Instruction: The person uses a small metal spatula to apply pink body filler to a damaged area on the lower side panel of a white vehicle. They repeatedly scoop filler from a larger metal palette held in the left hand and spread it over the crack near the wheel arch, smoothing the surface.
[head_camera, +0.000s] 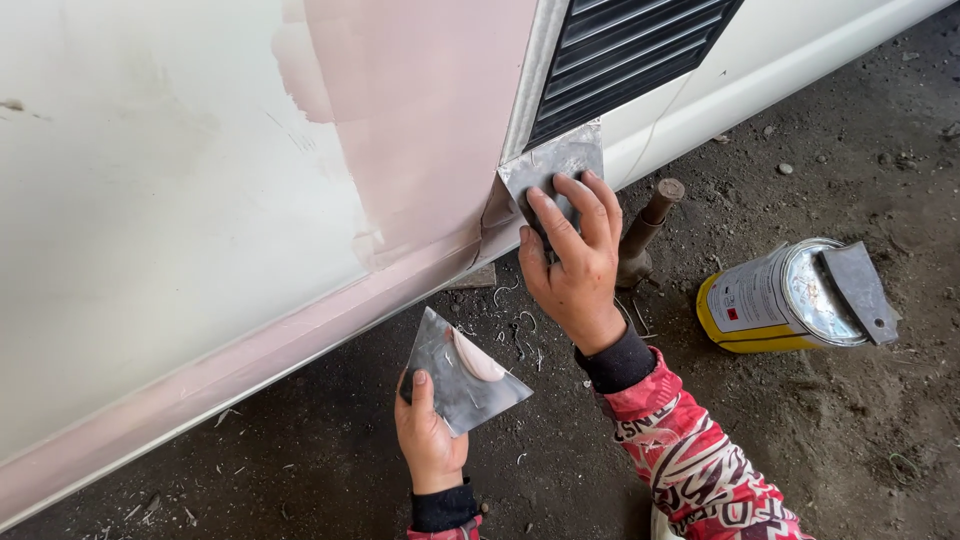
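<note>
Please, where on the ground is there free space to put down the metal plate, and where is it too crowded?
Bare ground lies below the yellow tin and right of the right hand's sleeve. Another free patch lies between the pink-filled sill and the left hand. It is crowded around the rusty jack, between the right hand and the tin, with metal shavings there.

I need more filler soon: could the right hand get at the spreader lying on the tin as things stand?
Probably yes: the spreader lies bare on the tin, open ground between, but the right hand presses a metal blade and must free itself.
</note>
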